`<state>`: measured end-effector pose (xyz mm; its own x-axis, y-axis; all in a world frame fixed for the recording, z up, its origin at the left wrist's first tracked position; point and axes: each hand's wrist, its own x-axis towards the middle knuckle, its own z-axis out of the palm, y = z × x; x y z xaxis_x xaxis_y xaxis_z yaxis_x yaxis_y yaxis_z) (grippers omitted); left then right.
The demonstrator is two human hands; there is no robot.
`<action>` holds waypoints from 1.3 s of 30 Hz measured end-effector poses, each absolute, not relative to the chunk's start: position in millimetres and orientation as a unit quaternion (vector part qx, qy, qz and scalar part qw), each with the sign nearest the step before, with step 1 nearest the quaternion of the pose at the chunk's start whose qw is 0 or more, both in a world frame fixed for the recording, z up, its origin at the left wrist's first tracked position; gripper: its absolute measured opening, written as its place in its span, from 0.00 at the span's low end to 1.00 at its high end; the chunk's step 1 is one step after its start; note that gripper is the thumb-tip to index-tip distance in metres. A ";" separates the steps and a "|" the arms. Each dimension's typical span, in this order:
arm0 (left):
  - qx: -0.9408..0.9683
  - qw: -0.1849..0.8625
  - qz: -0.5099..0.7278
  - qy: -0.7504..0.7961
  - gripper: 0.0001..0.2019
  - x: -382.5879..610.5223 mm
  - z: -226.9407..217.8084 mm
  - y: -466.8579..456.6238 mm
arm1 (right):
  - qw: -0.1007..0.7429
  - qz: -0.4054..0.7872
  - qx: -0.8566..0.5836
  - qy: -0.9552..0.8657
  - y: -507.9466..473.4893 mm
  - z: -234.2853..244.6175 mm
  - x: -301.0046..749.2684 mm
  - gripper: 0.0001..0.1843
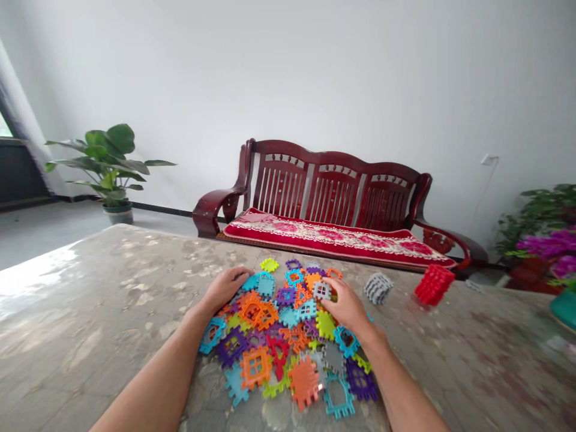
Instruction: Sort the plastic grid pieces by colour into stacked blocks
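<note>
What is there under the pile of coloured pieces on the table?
The pile of pieces lies on the patterned tabletop, visible around its edges. Within it, pieces overlap, so parts of lower ones are hidden; whatever they fully cover cannot be seen.

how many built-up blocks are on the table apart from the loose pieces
2: a gray block to the right of the right hand, and a red block farther right. I see none hidden.
</note>
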<state>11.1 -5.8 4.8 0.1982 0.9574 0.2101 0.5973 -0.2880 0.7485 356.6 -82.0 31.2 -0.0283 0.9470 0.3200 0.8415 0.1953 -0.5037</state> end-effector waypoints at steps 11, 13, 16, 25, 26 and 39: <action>0.724 0.278 0.333 0.536 0.23 8.6 3.6 -4.1 | 0.380 -0.063 -0.650 -0.655 -91.5 46.8 376.2 0.24; 0.722 0.276 0.337 0.538 0.23 9.2 5.3 -5.0 | 0.404 -0.110 -0.673 -0.610 -92.6 51.2 395.6 0.25; 0.719 0.266 0.337 0.546 0.23 10.4 8.2 -6.4 | 0.397 -0.161 -0.712 -0.556 -96.7 56.1 426.1 0.28; 0.718 0.273 0.332 0.547 0.23 11.1 9.8 -6.6 | 0.353 -0.158 -0.783 -0.488 -103.2 53.5 469.1 0.30; 0.718 0.273 0.331 0.548 0.23 10.8 9.4 -6.2 | 0.351 -0.156 -0.786 -0.485 -102.6 52.6 470.1 0.30; 0.722 0.263 0.329 0.549 0.22 11.6 10.8 -7.5 | 0.390 -0.193 -0.720 -0.541 -98.8 50.6 457.5 0.25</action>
<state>11.6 -7.5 10.8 0.1802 0.9658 0.1866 0.6194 -0.2588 0.7412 457.5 -98.8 50.6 0.3407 0.6273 0.7003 0.9292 -0.1111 -0.3526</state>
